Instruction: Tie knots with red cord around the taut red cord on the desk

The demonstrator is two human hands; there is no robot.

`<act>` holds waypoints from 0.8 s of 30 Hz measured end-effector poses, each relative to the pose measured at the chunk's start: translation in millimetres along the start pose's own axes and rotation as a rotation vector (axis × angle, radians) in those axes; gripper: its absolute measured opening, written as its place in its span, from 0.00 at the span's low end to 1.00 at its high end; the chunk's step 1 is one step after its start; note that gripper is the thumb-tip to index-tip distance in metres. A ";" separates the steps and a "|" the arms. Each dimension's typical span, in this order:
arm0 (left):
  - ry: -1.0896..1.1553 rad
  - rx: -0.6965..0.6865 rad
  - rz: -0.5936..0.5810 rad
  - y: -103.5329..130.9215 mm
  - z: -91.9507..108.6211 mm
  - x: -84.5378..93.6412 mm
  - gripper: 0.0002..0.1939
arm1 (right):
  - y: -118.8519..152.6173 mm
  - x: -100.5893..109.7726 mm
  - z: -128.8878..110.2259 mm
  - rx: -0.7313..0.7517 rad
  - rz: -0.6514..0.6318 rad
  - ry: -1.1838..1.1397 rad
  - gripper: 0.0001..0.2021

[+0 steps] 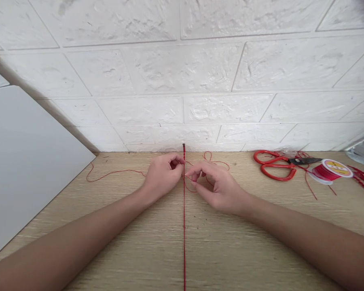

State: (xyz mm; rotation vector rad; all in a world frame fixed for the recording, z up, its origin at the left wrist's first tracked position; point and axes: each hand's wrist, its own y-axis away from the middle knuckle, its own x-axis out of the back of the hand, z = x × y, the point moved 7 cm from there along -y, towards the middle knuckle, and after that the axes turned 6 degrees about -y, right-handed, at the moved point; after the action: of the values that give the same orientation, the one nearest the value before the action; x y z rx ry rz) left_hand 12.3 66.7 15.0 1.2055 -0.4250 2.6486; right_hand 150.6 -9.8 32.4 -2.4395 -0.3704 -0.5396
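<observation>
the wood-grained tabletop (124, 250) bears red-handled scissors (295, 161), a spool (332, 170) and loose red thread (118, 171).

Both arms are bare and slant inward over the surface (124, 258), the left arm (79, 238) from its near left side, the right arm (306, 238) from its near right. The left hand (163, 176) and right hand (223, 189) face each other near the far edge, close but apart. Each pinches with thumb and forefinger; the left hand's other fingers are mostly hidden.
</observation>
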 end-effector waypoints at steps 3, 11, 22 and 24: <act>0.007 -0.003 0.032 -0.5 -1.4 1.1 0.09 | 5.0 -11.1 -18.6 0.182 -0.142 0.009 0.15; -0.020 -0.006 0.046 -1.6 -4.5 0.6 0.09 | 17.8 -32.8 -29.7 0.297 -0.339 0.106 0.15; -0.045 -0.024 0.070 -1.1 -6.0 0.5 0.09 | 56.7 -32.2 -65.9 0.479 -0.335 0.424 0.06; -0.038 -0.022 0.062 -1.0 -6.4 0.0 0.09 | 65.1 -13.4 -61.8 0.379 -0.274 0.394 0.09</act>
State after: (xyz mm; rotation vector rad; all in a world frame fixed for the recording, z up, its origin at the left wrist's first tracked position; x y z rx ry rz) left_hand 8.0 69.8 11.2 1.2571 -0.5048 2.6686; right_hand 145.7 -100.1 39.0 -1.8776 -0.5819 -0.9537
